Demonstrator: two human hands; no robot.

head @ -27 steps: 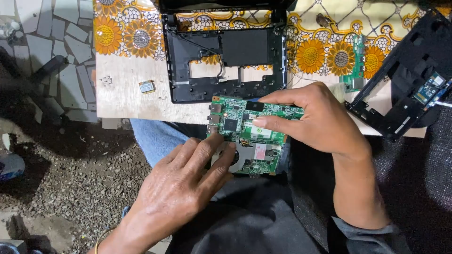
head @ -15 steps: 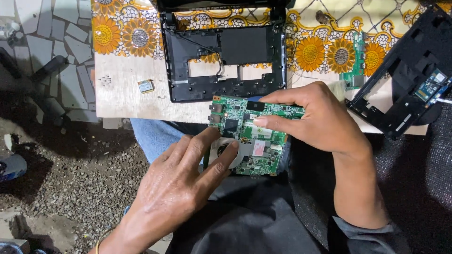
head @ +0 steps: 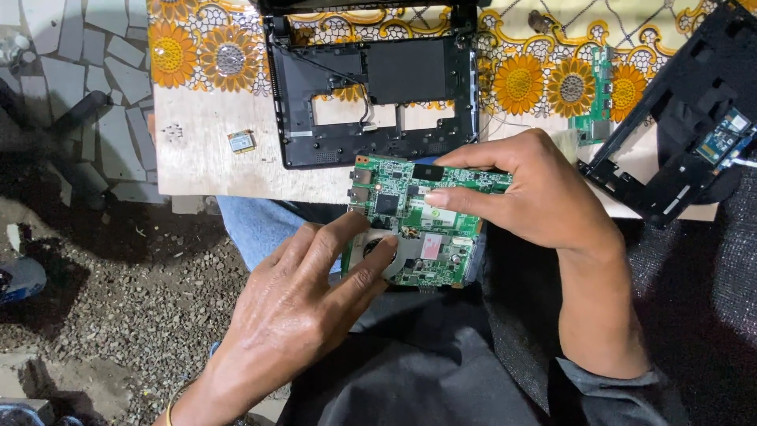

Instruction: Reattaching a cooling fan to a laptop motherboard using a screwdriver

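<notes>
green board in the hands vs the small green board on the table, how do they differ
The held circuit board is large, packed with chips and gripped by the left hand and right hand over the lap. The narrow green board is far slimmer, lying untouched on the flowered cloth. Both are green.

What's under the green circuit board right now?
Under the circuit board lie the person's lap and dark cloth; left hand fingers grip its lower edge. Its underside is hidden.
</notes>
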